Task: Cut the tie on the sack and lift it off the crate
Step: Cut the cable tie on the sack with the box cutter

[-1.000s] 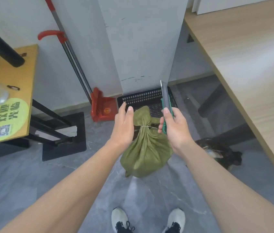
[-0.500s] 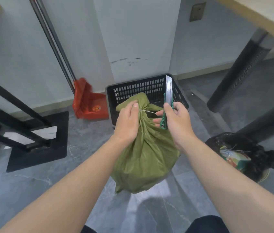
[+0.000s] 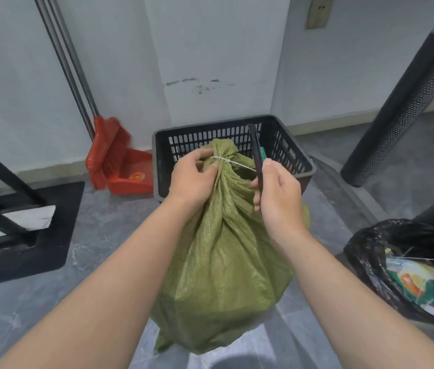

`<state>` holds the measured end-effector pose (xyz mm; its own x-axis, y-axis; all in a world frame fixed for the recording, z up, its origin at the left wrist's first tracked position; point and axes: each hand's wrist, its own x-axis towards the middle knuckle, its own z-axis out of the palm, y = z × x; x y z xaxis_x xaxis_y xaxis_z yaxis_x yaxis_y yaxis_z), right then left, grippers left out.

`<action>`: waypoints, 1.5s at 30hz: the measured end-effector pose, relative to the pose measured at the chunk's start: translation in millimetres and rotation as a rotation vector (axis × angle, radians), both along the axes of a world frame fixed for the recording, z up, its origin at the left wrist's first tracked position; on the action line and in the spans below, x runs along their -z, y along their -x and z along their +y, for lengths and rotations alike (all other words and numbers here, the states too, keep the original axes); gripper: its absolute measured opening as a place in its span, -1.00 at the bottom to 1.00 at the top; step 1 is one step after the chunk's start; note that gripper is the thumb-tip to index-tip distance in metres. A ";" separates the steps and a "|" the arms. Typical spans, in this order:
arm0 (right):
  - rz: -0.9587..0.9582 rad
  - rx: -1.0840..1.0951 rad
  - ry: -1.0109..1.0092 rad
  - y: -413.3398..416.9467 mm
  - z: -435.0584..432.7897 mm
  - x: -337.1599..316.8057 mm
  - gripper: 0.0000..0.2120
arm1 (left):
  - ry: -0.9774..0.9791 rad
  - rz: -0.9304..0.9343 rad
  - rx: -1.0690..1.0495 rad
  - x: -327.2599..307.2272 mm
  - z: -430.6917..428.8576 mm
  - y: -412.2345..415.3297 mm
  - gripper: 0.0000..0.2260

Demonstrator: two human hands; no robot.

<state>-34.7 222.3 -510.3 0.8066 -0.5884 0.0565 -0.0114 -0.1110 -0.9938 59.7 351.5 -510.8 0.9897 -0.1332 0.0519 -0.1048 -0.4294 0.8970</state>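
From the head view: the green sack (image 3: 224, 262) sags over the black crate (image 3: 287, 153), soft and probably heavy (grab the neck). Left hand (image 3: 192, 179) grips the neck by the tie (image 3: 226, 161); right hand (image 3: 279, 198) clenches the knife (image 3: 256, 153).

The sack (image 3: 224, 249) bunched in the left hand (image 3: 193, 179) looked like coarse woven cloth, matt olive, its weave ridged below the grip. Just above that grip the tie (image 3: 233, 163) was a thin, smooth white strip, plastic by its look. The knife (image 3: 257, 155) in the right hand (image 3: 279, 193) showed a dark matt edge and green plastic. Beyond both grips the crate (image 3: 287, 155) was black slotted plastic, dully shiny. Beneath them the floor (image 3: 98, 235) was polished grey tile.
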 end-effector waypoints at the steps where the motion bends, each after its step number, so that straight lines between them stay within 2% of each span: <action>1: 0.005 0.004 0.018 -2.5 -1.0 4.6 -0.59 | 0.024 0.009 0.003 3.1 0.1 -2.1 -0.71; 5: -0.006 -0.022 0.119 -5.0 -3.8 12.4 -0.59 | 0.039 -0.026 -0.015 10.9 0.4 -1.9 -0.77; 10: -0.009 -0.023 0.336 -4.4 -11.5 4.4 -0.82 | 0.045 -0.106 -0.011 11.7 -4.8 -3.8 -0.82; 14: 0.018 -0.004 0.661 -0.7 -22.1 -10.6 -0.76 | 0.036 -0.163 -0.017 10.2 -2.1 -6.4 -0.87; 19: 0.034 0.042 0.885 8.7 -39.7 -28.3 -0.71 | 0.040 -0.223 -0.081 11.0 10.9 -5.4 -0.84; 30: 0.025 -0.038 0.970 11.4 -35.7 -20.6 -0.67 | 0.137 -0.223 -0.054 3.5 8.3 0.4 -0.82; 45: -0.063 0.142 1.076 20.0 -16.6 -11.2 -0.78 | 0.228 -0.145 -0.156 -2.4 9.0 11.8 -0.83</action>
